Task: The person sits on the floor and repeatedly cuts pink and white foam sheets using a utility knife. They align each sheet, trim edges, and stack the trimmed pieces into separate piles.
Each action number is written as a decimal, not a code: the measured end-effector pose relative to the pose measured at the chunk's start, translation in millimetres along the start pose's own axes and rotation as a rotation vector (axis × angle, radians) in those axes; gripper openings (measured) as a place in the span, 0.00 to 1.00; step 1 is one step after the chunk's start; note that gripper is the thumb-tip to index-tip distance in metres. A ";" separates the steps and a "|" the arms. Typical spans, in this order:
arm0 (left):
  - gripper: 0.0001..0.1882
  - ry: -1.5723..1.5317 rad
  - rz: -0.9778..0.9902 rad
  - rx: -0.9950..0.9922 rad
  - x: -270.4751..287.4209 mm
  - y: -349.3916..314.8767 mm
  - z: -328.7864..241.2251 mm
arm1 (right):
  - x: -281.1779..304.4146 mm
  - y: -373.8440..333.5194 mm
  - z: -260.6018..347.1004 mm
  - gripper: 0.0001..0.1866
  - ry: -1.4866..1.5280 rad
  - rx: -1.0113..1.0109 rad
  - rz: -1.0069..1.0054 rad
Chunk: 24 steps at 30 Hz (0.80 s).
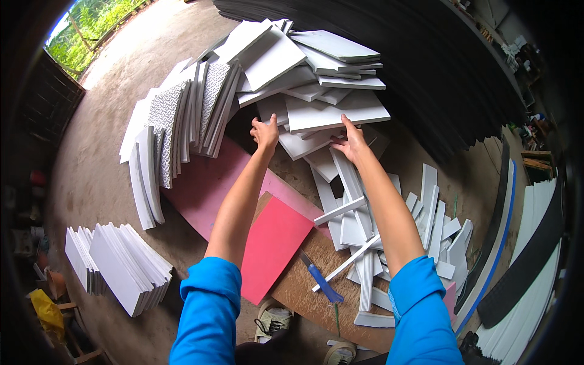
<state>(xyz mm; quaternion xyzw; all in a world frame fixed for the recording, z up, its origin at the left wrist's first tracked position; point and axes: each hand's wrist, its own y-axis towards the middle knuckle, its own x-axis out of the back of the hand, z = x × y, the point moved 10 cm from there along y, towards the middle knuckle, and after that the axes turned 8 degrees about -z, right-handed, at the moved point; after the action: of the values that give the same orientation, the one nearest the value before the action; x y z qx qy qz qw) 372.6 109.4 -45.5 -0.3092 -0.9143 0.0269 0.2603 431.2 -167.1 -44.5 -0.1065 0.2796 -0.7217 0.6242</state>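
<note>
Both my arms, in rolled blue sleeves, reach forward to a heap of white foam boards. My right hand [351,141] grips the near edge of one white foam board [337,111], thumb on its upper face and the other fingers lower. Just left of that board is my left hand [266,132], thumb and fingers apart, close to another white board's edge; whether it touches is unclear. Below my hands lie a red sheet [280,240] and a knife with a blue handle [326,285], both on a brown board [313,310].
Textured white boards [173,103] stand in a row at left, with a smaller stack of white boards [131,267] nearer me. Narrow white offcuts [429,213] lie jumbled at right. Large black sheets [413,67] rise behind the heap. A pink sheet [210,182] lies beneath my left arm.
</note>
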 end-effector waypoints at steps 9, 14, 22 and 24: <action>0.50 -0.142 0.037 0.200 -30.6 15.9 35.2 | -19.1 24.2 -33.0 0.33 -0.026 -0.184 -0.107; 0.51 -0.203 0.037 0.360 -47.2 -5.5 32.4 | -9.3 64.3 -26.4 0.31 0.090 -0.044 -0.103; 0.42 -0.471 0.174 0.567 -72.1 -34.2 77.5 | -41.9 29.3 -12.7 0.58 -0.079 -0.001 -0.069; 0.37 -0.532 0.126 0.617 -75.4 -81.4 76.1 | 14.8 40.3 -19.1 0.45 -0.059 -0.015 -0.250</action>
<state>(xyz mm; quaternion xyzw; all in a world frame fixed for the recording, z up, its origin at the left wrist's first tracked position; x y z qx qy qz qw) 340.9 8.6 -128.7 -0.2540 -0.8780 0.3948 0.0933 452.6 -178.8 -84.7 -0.1663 0.2512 -0.7882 0.5366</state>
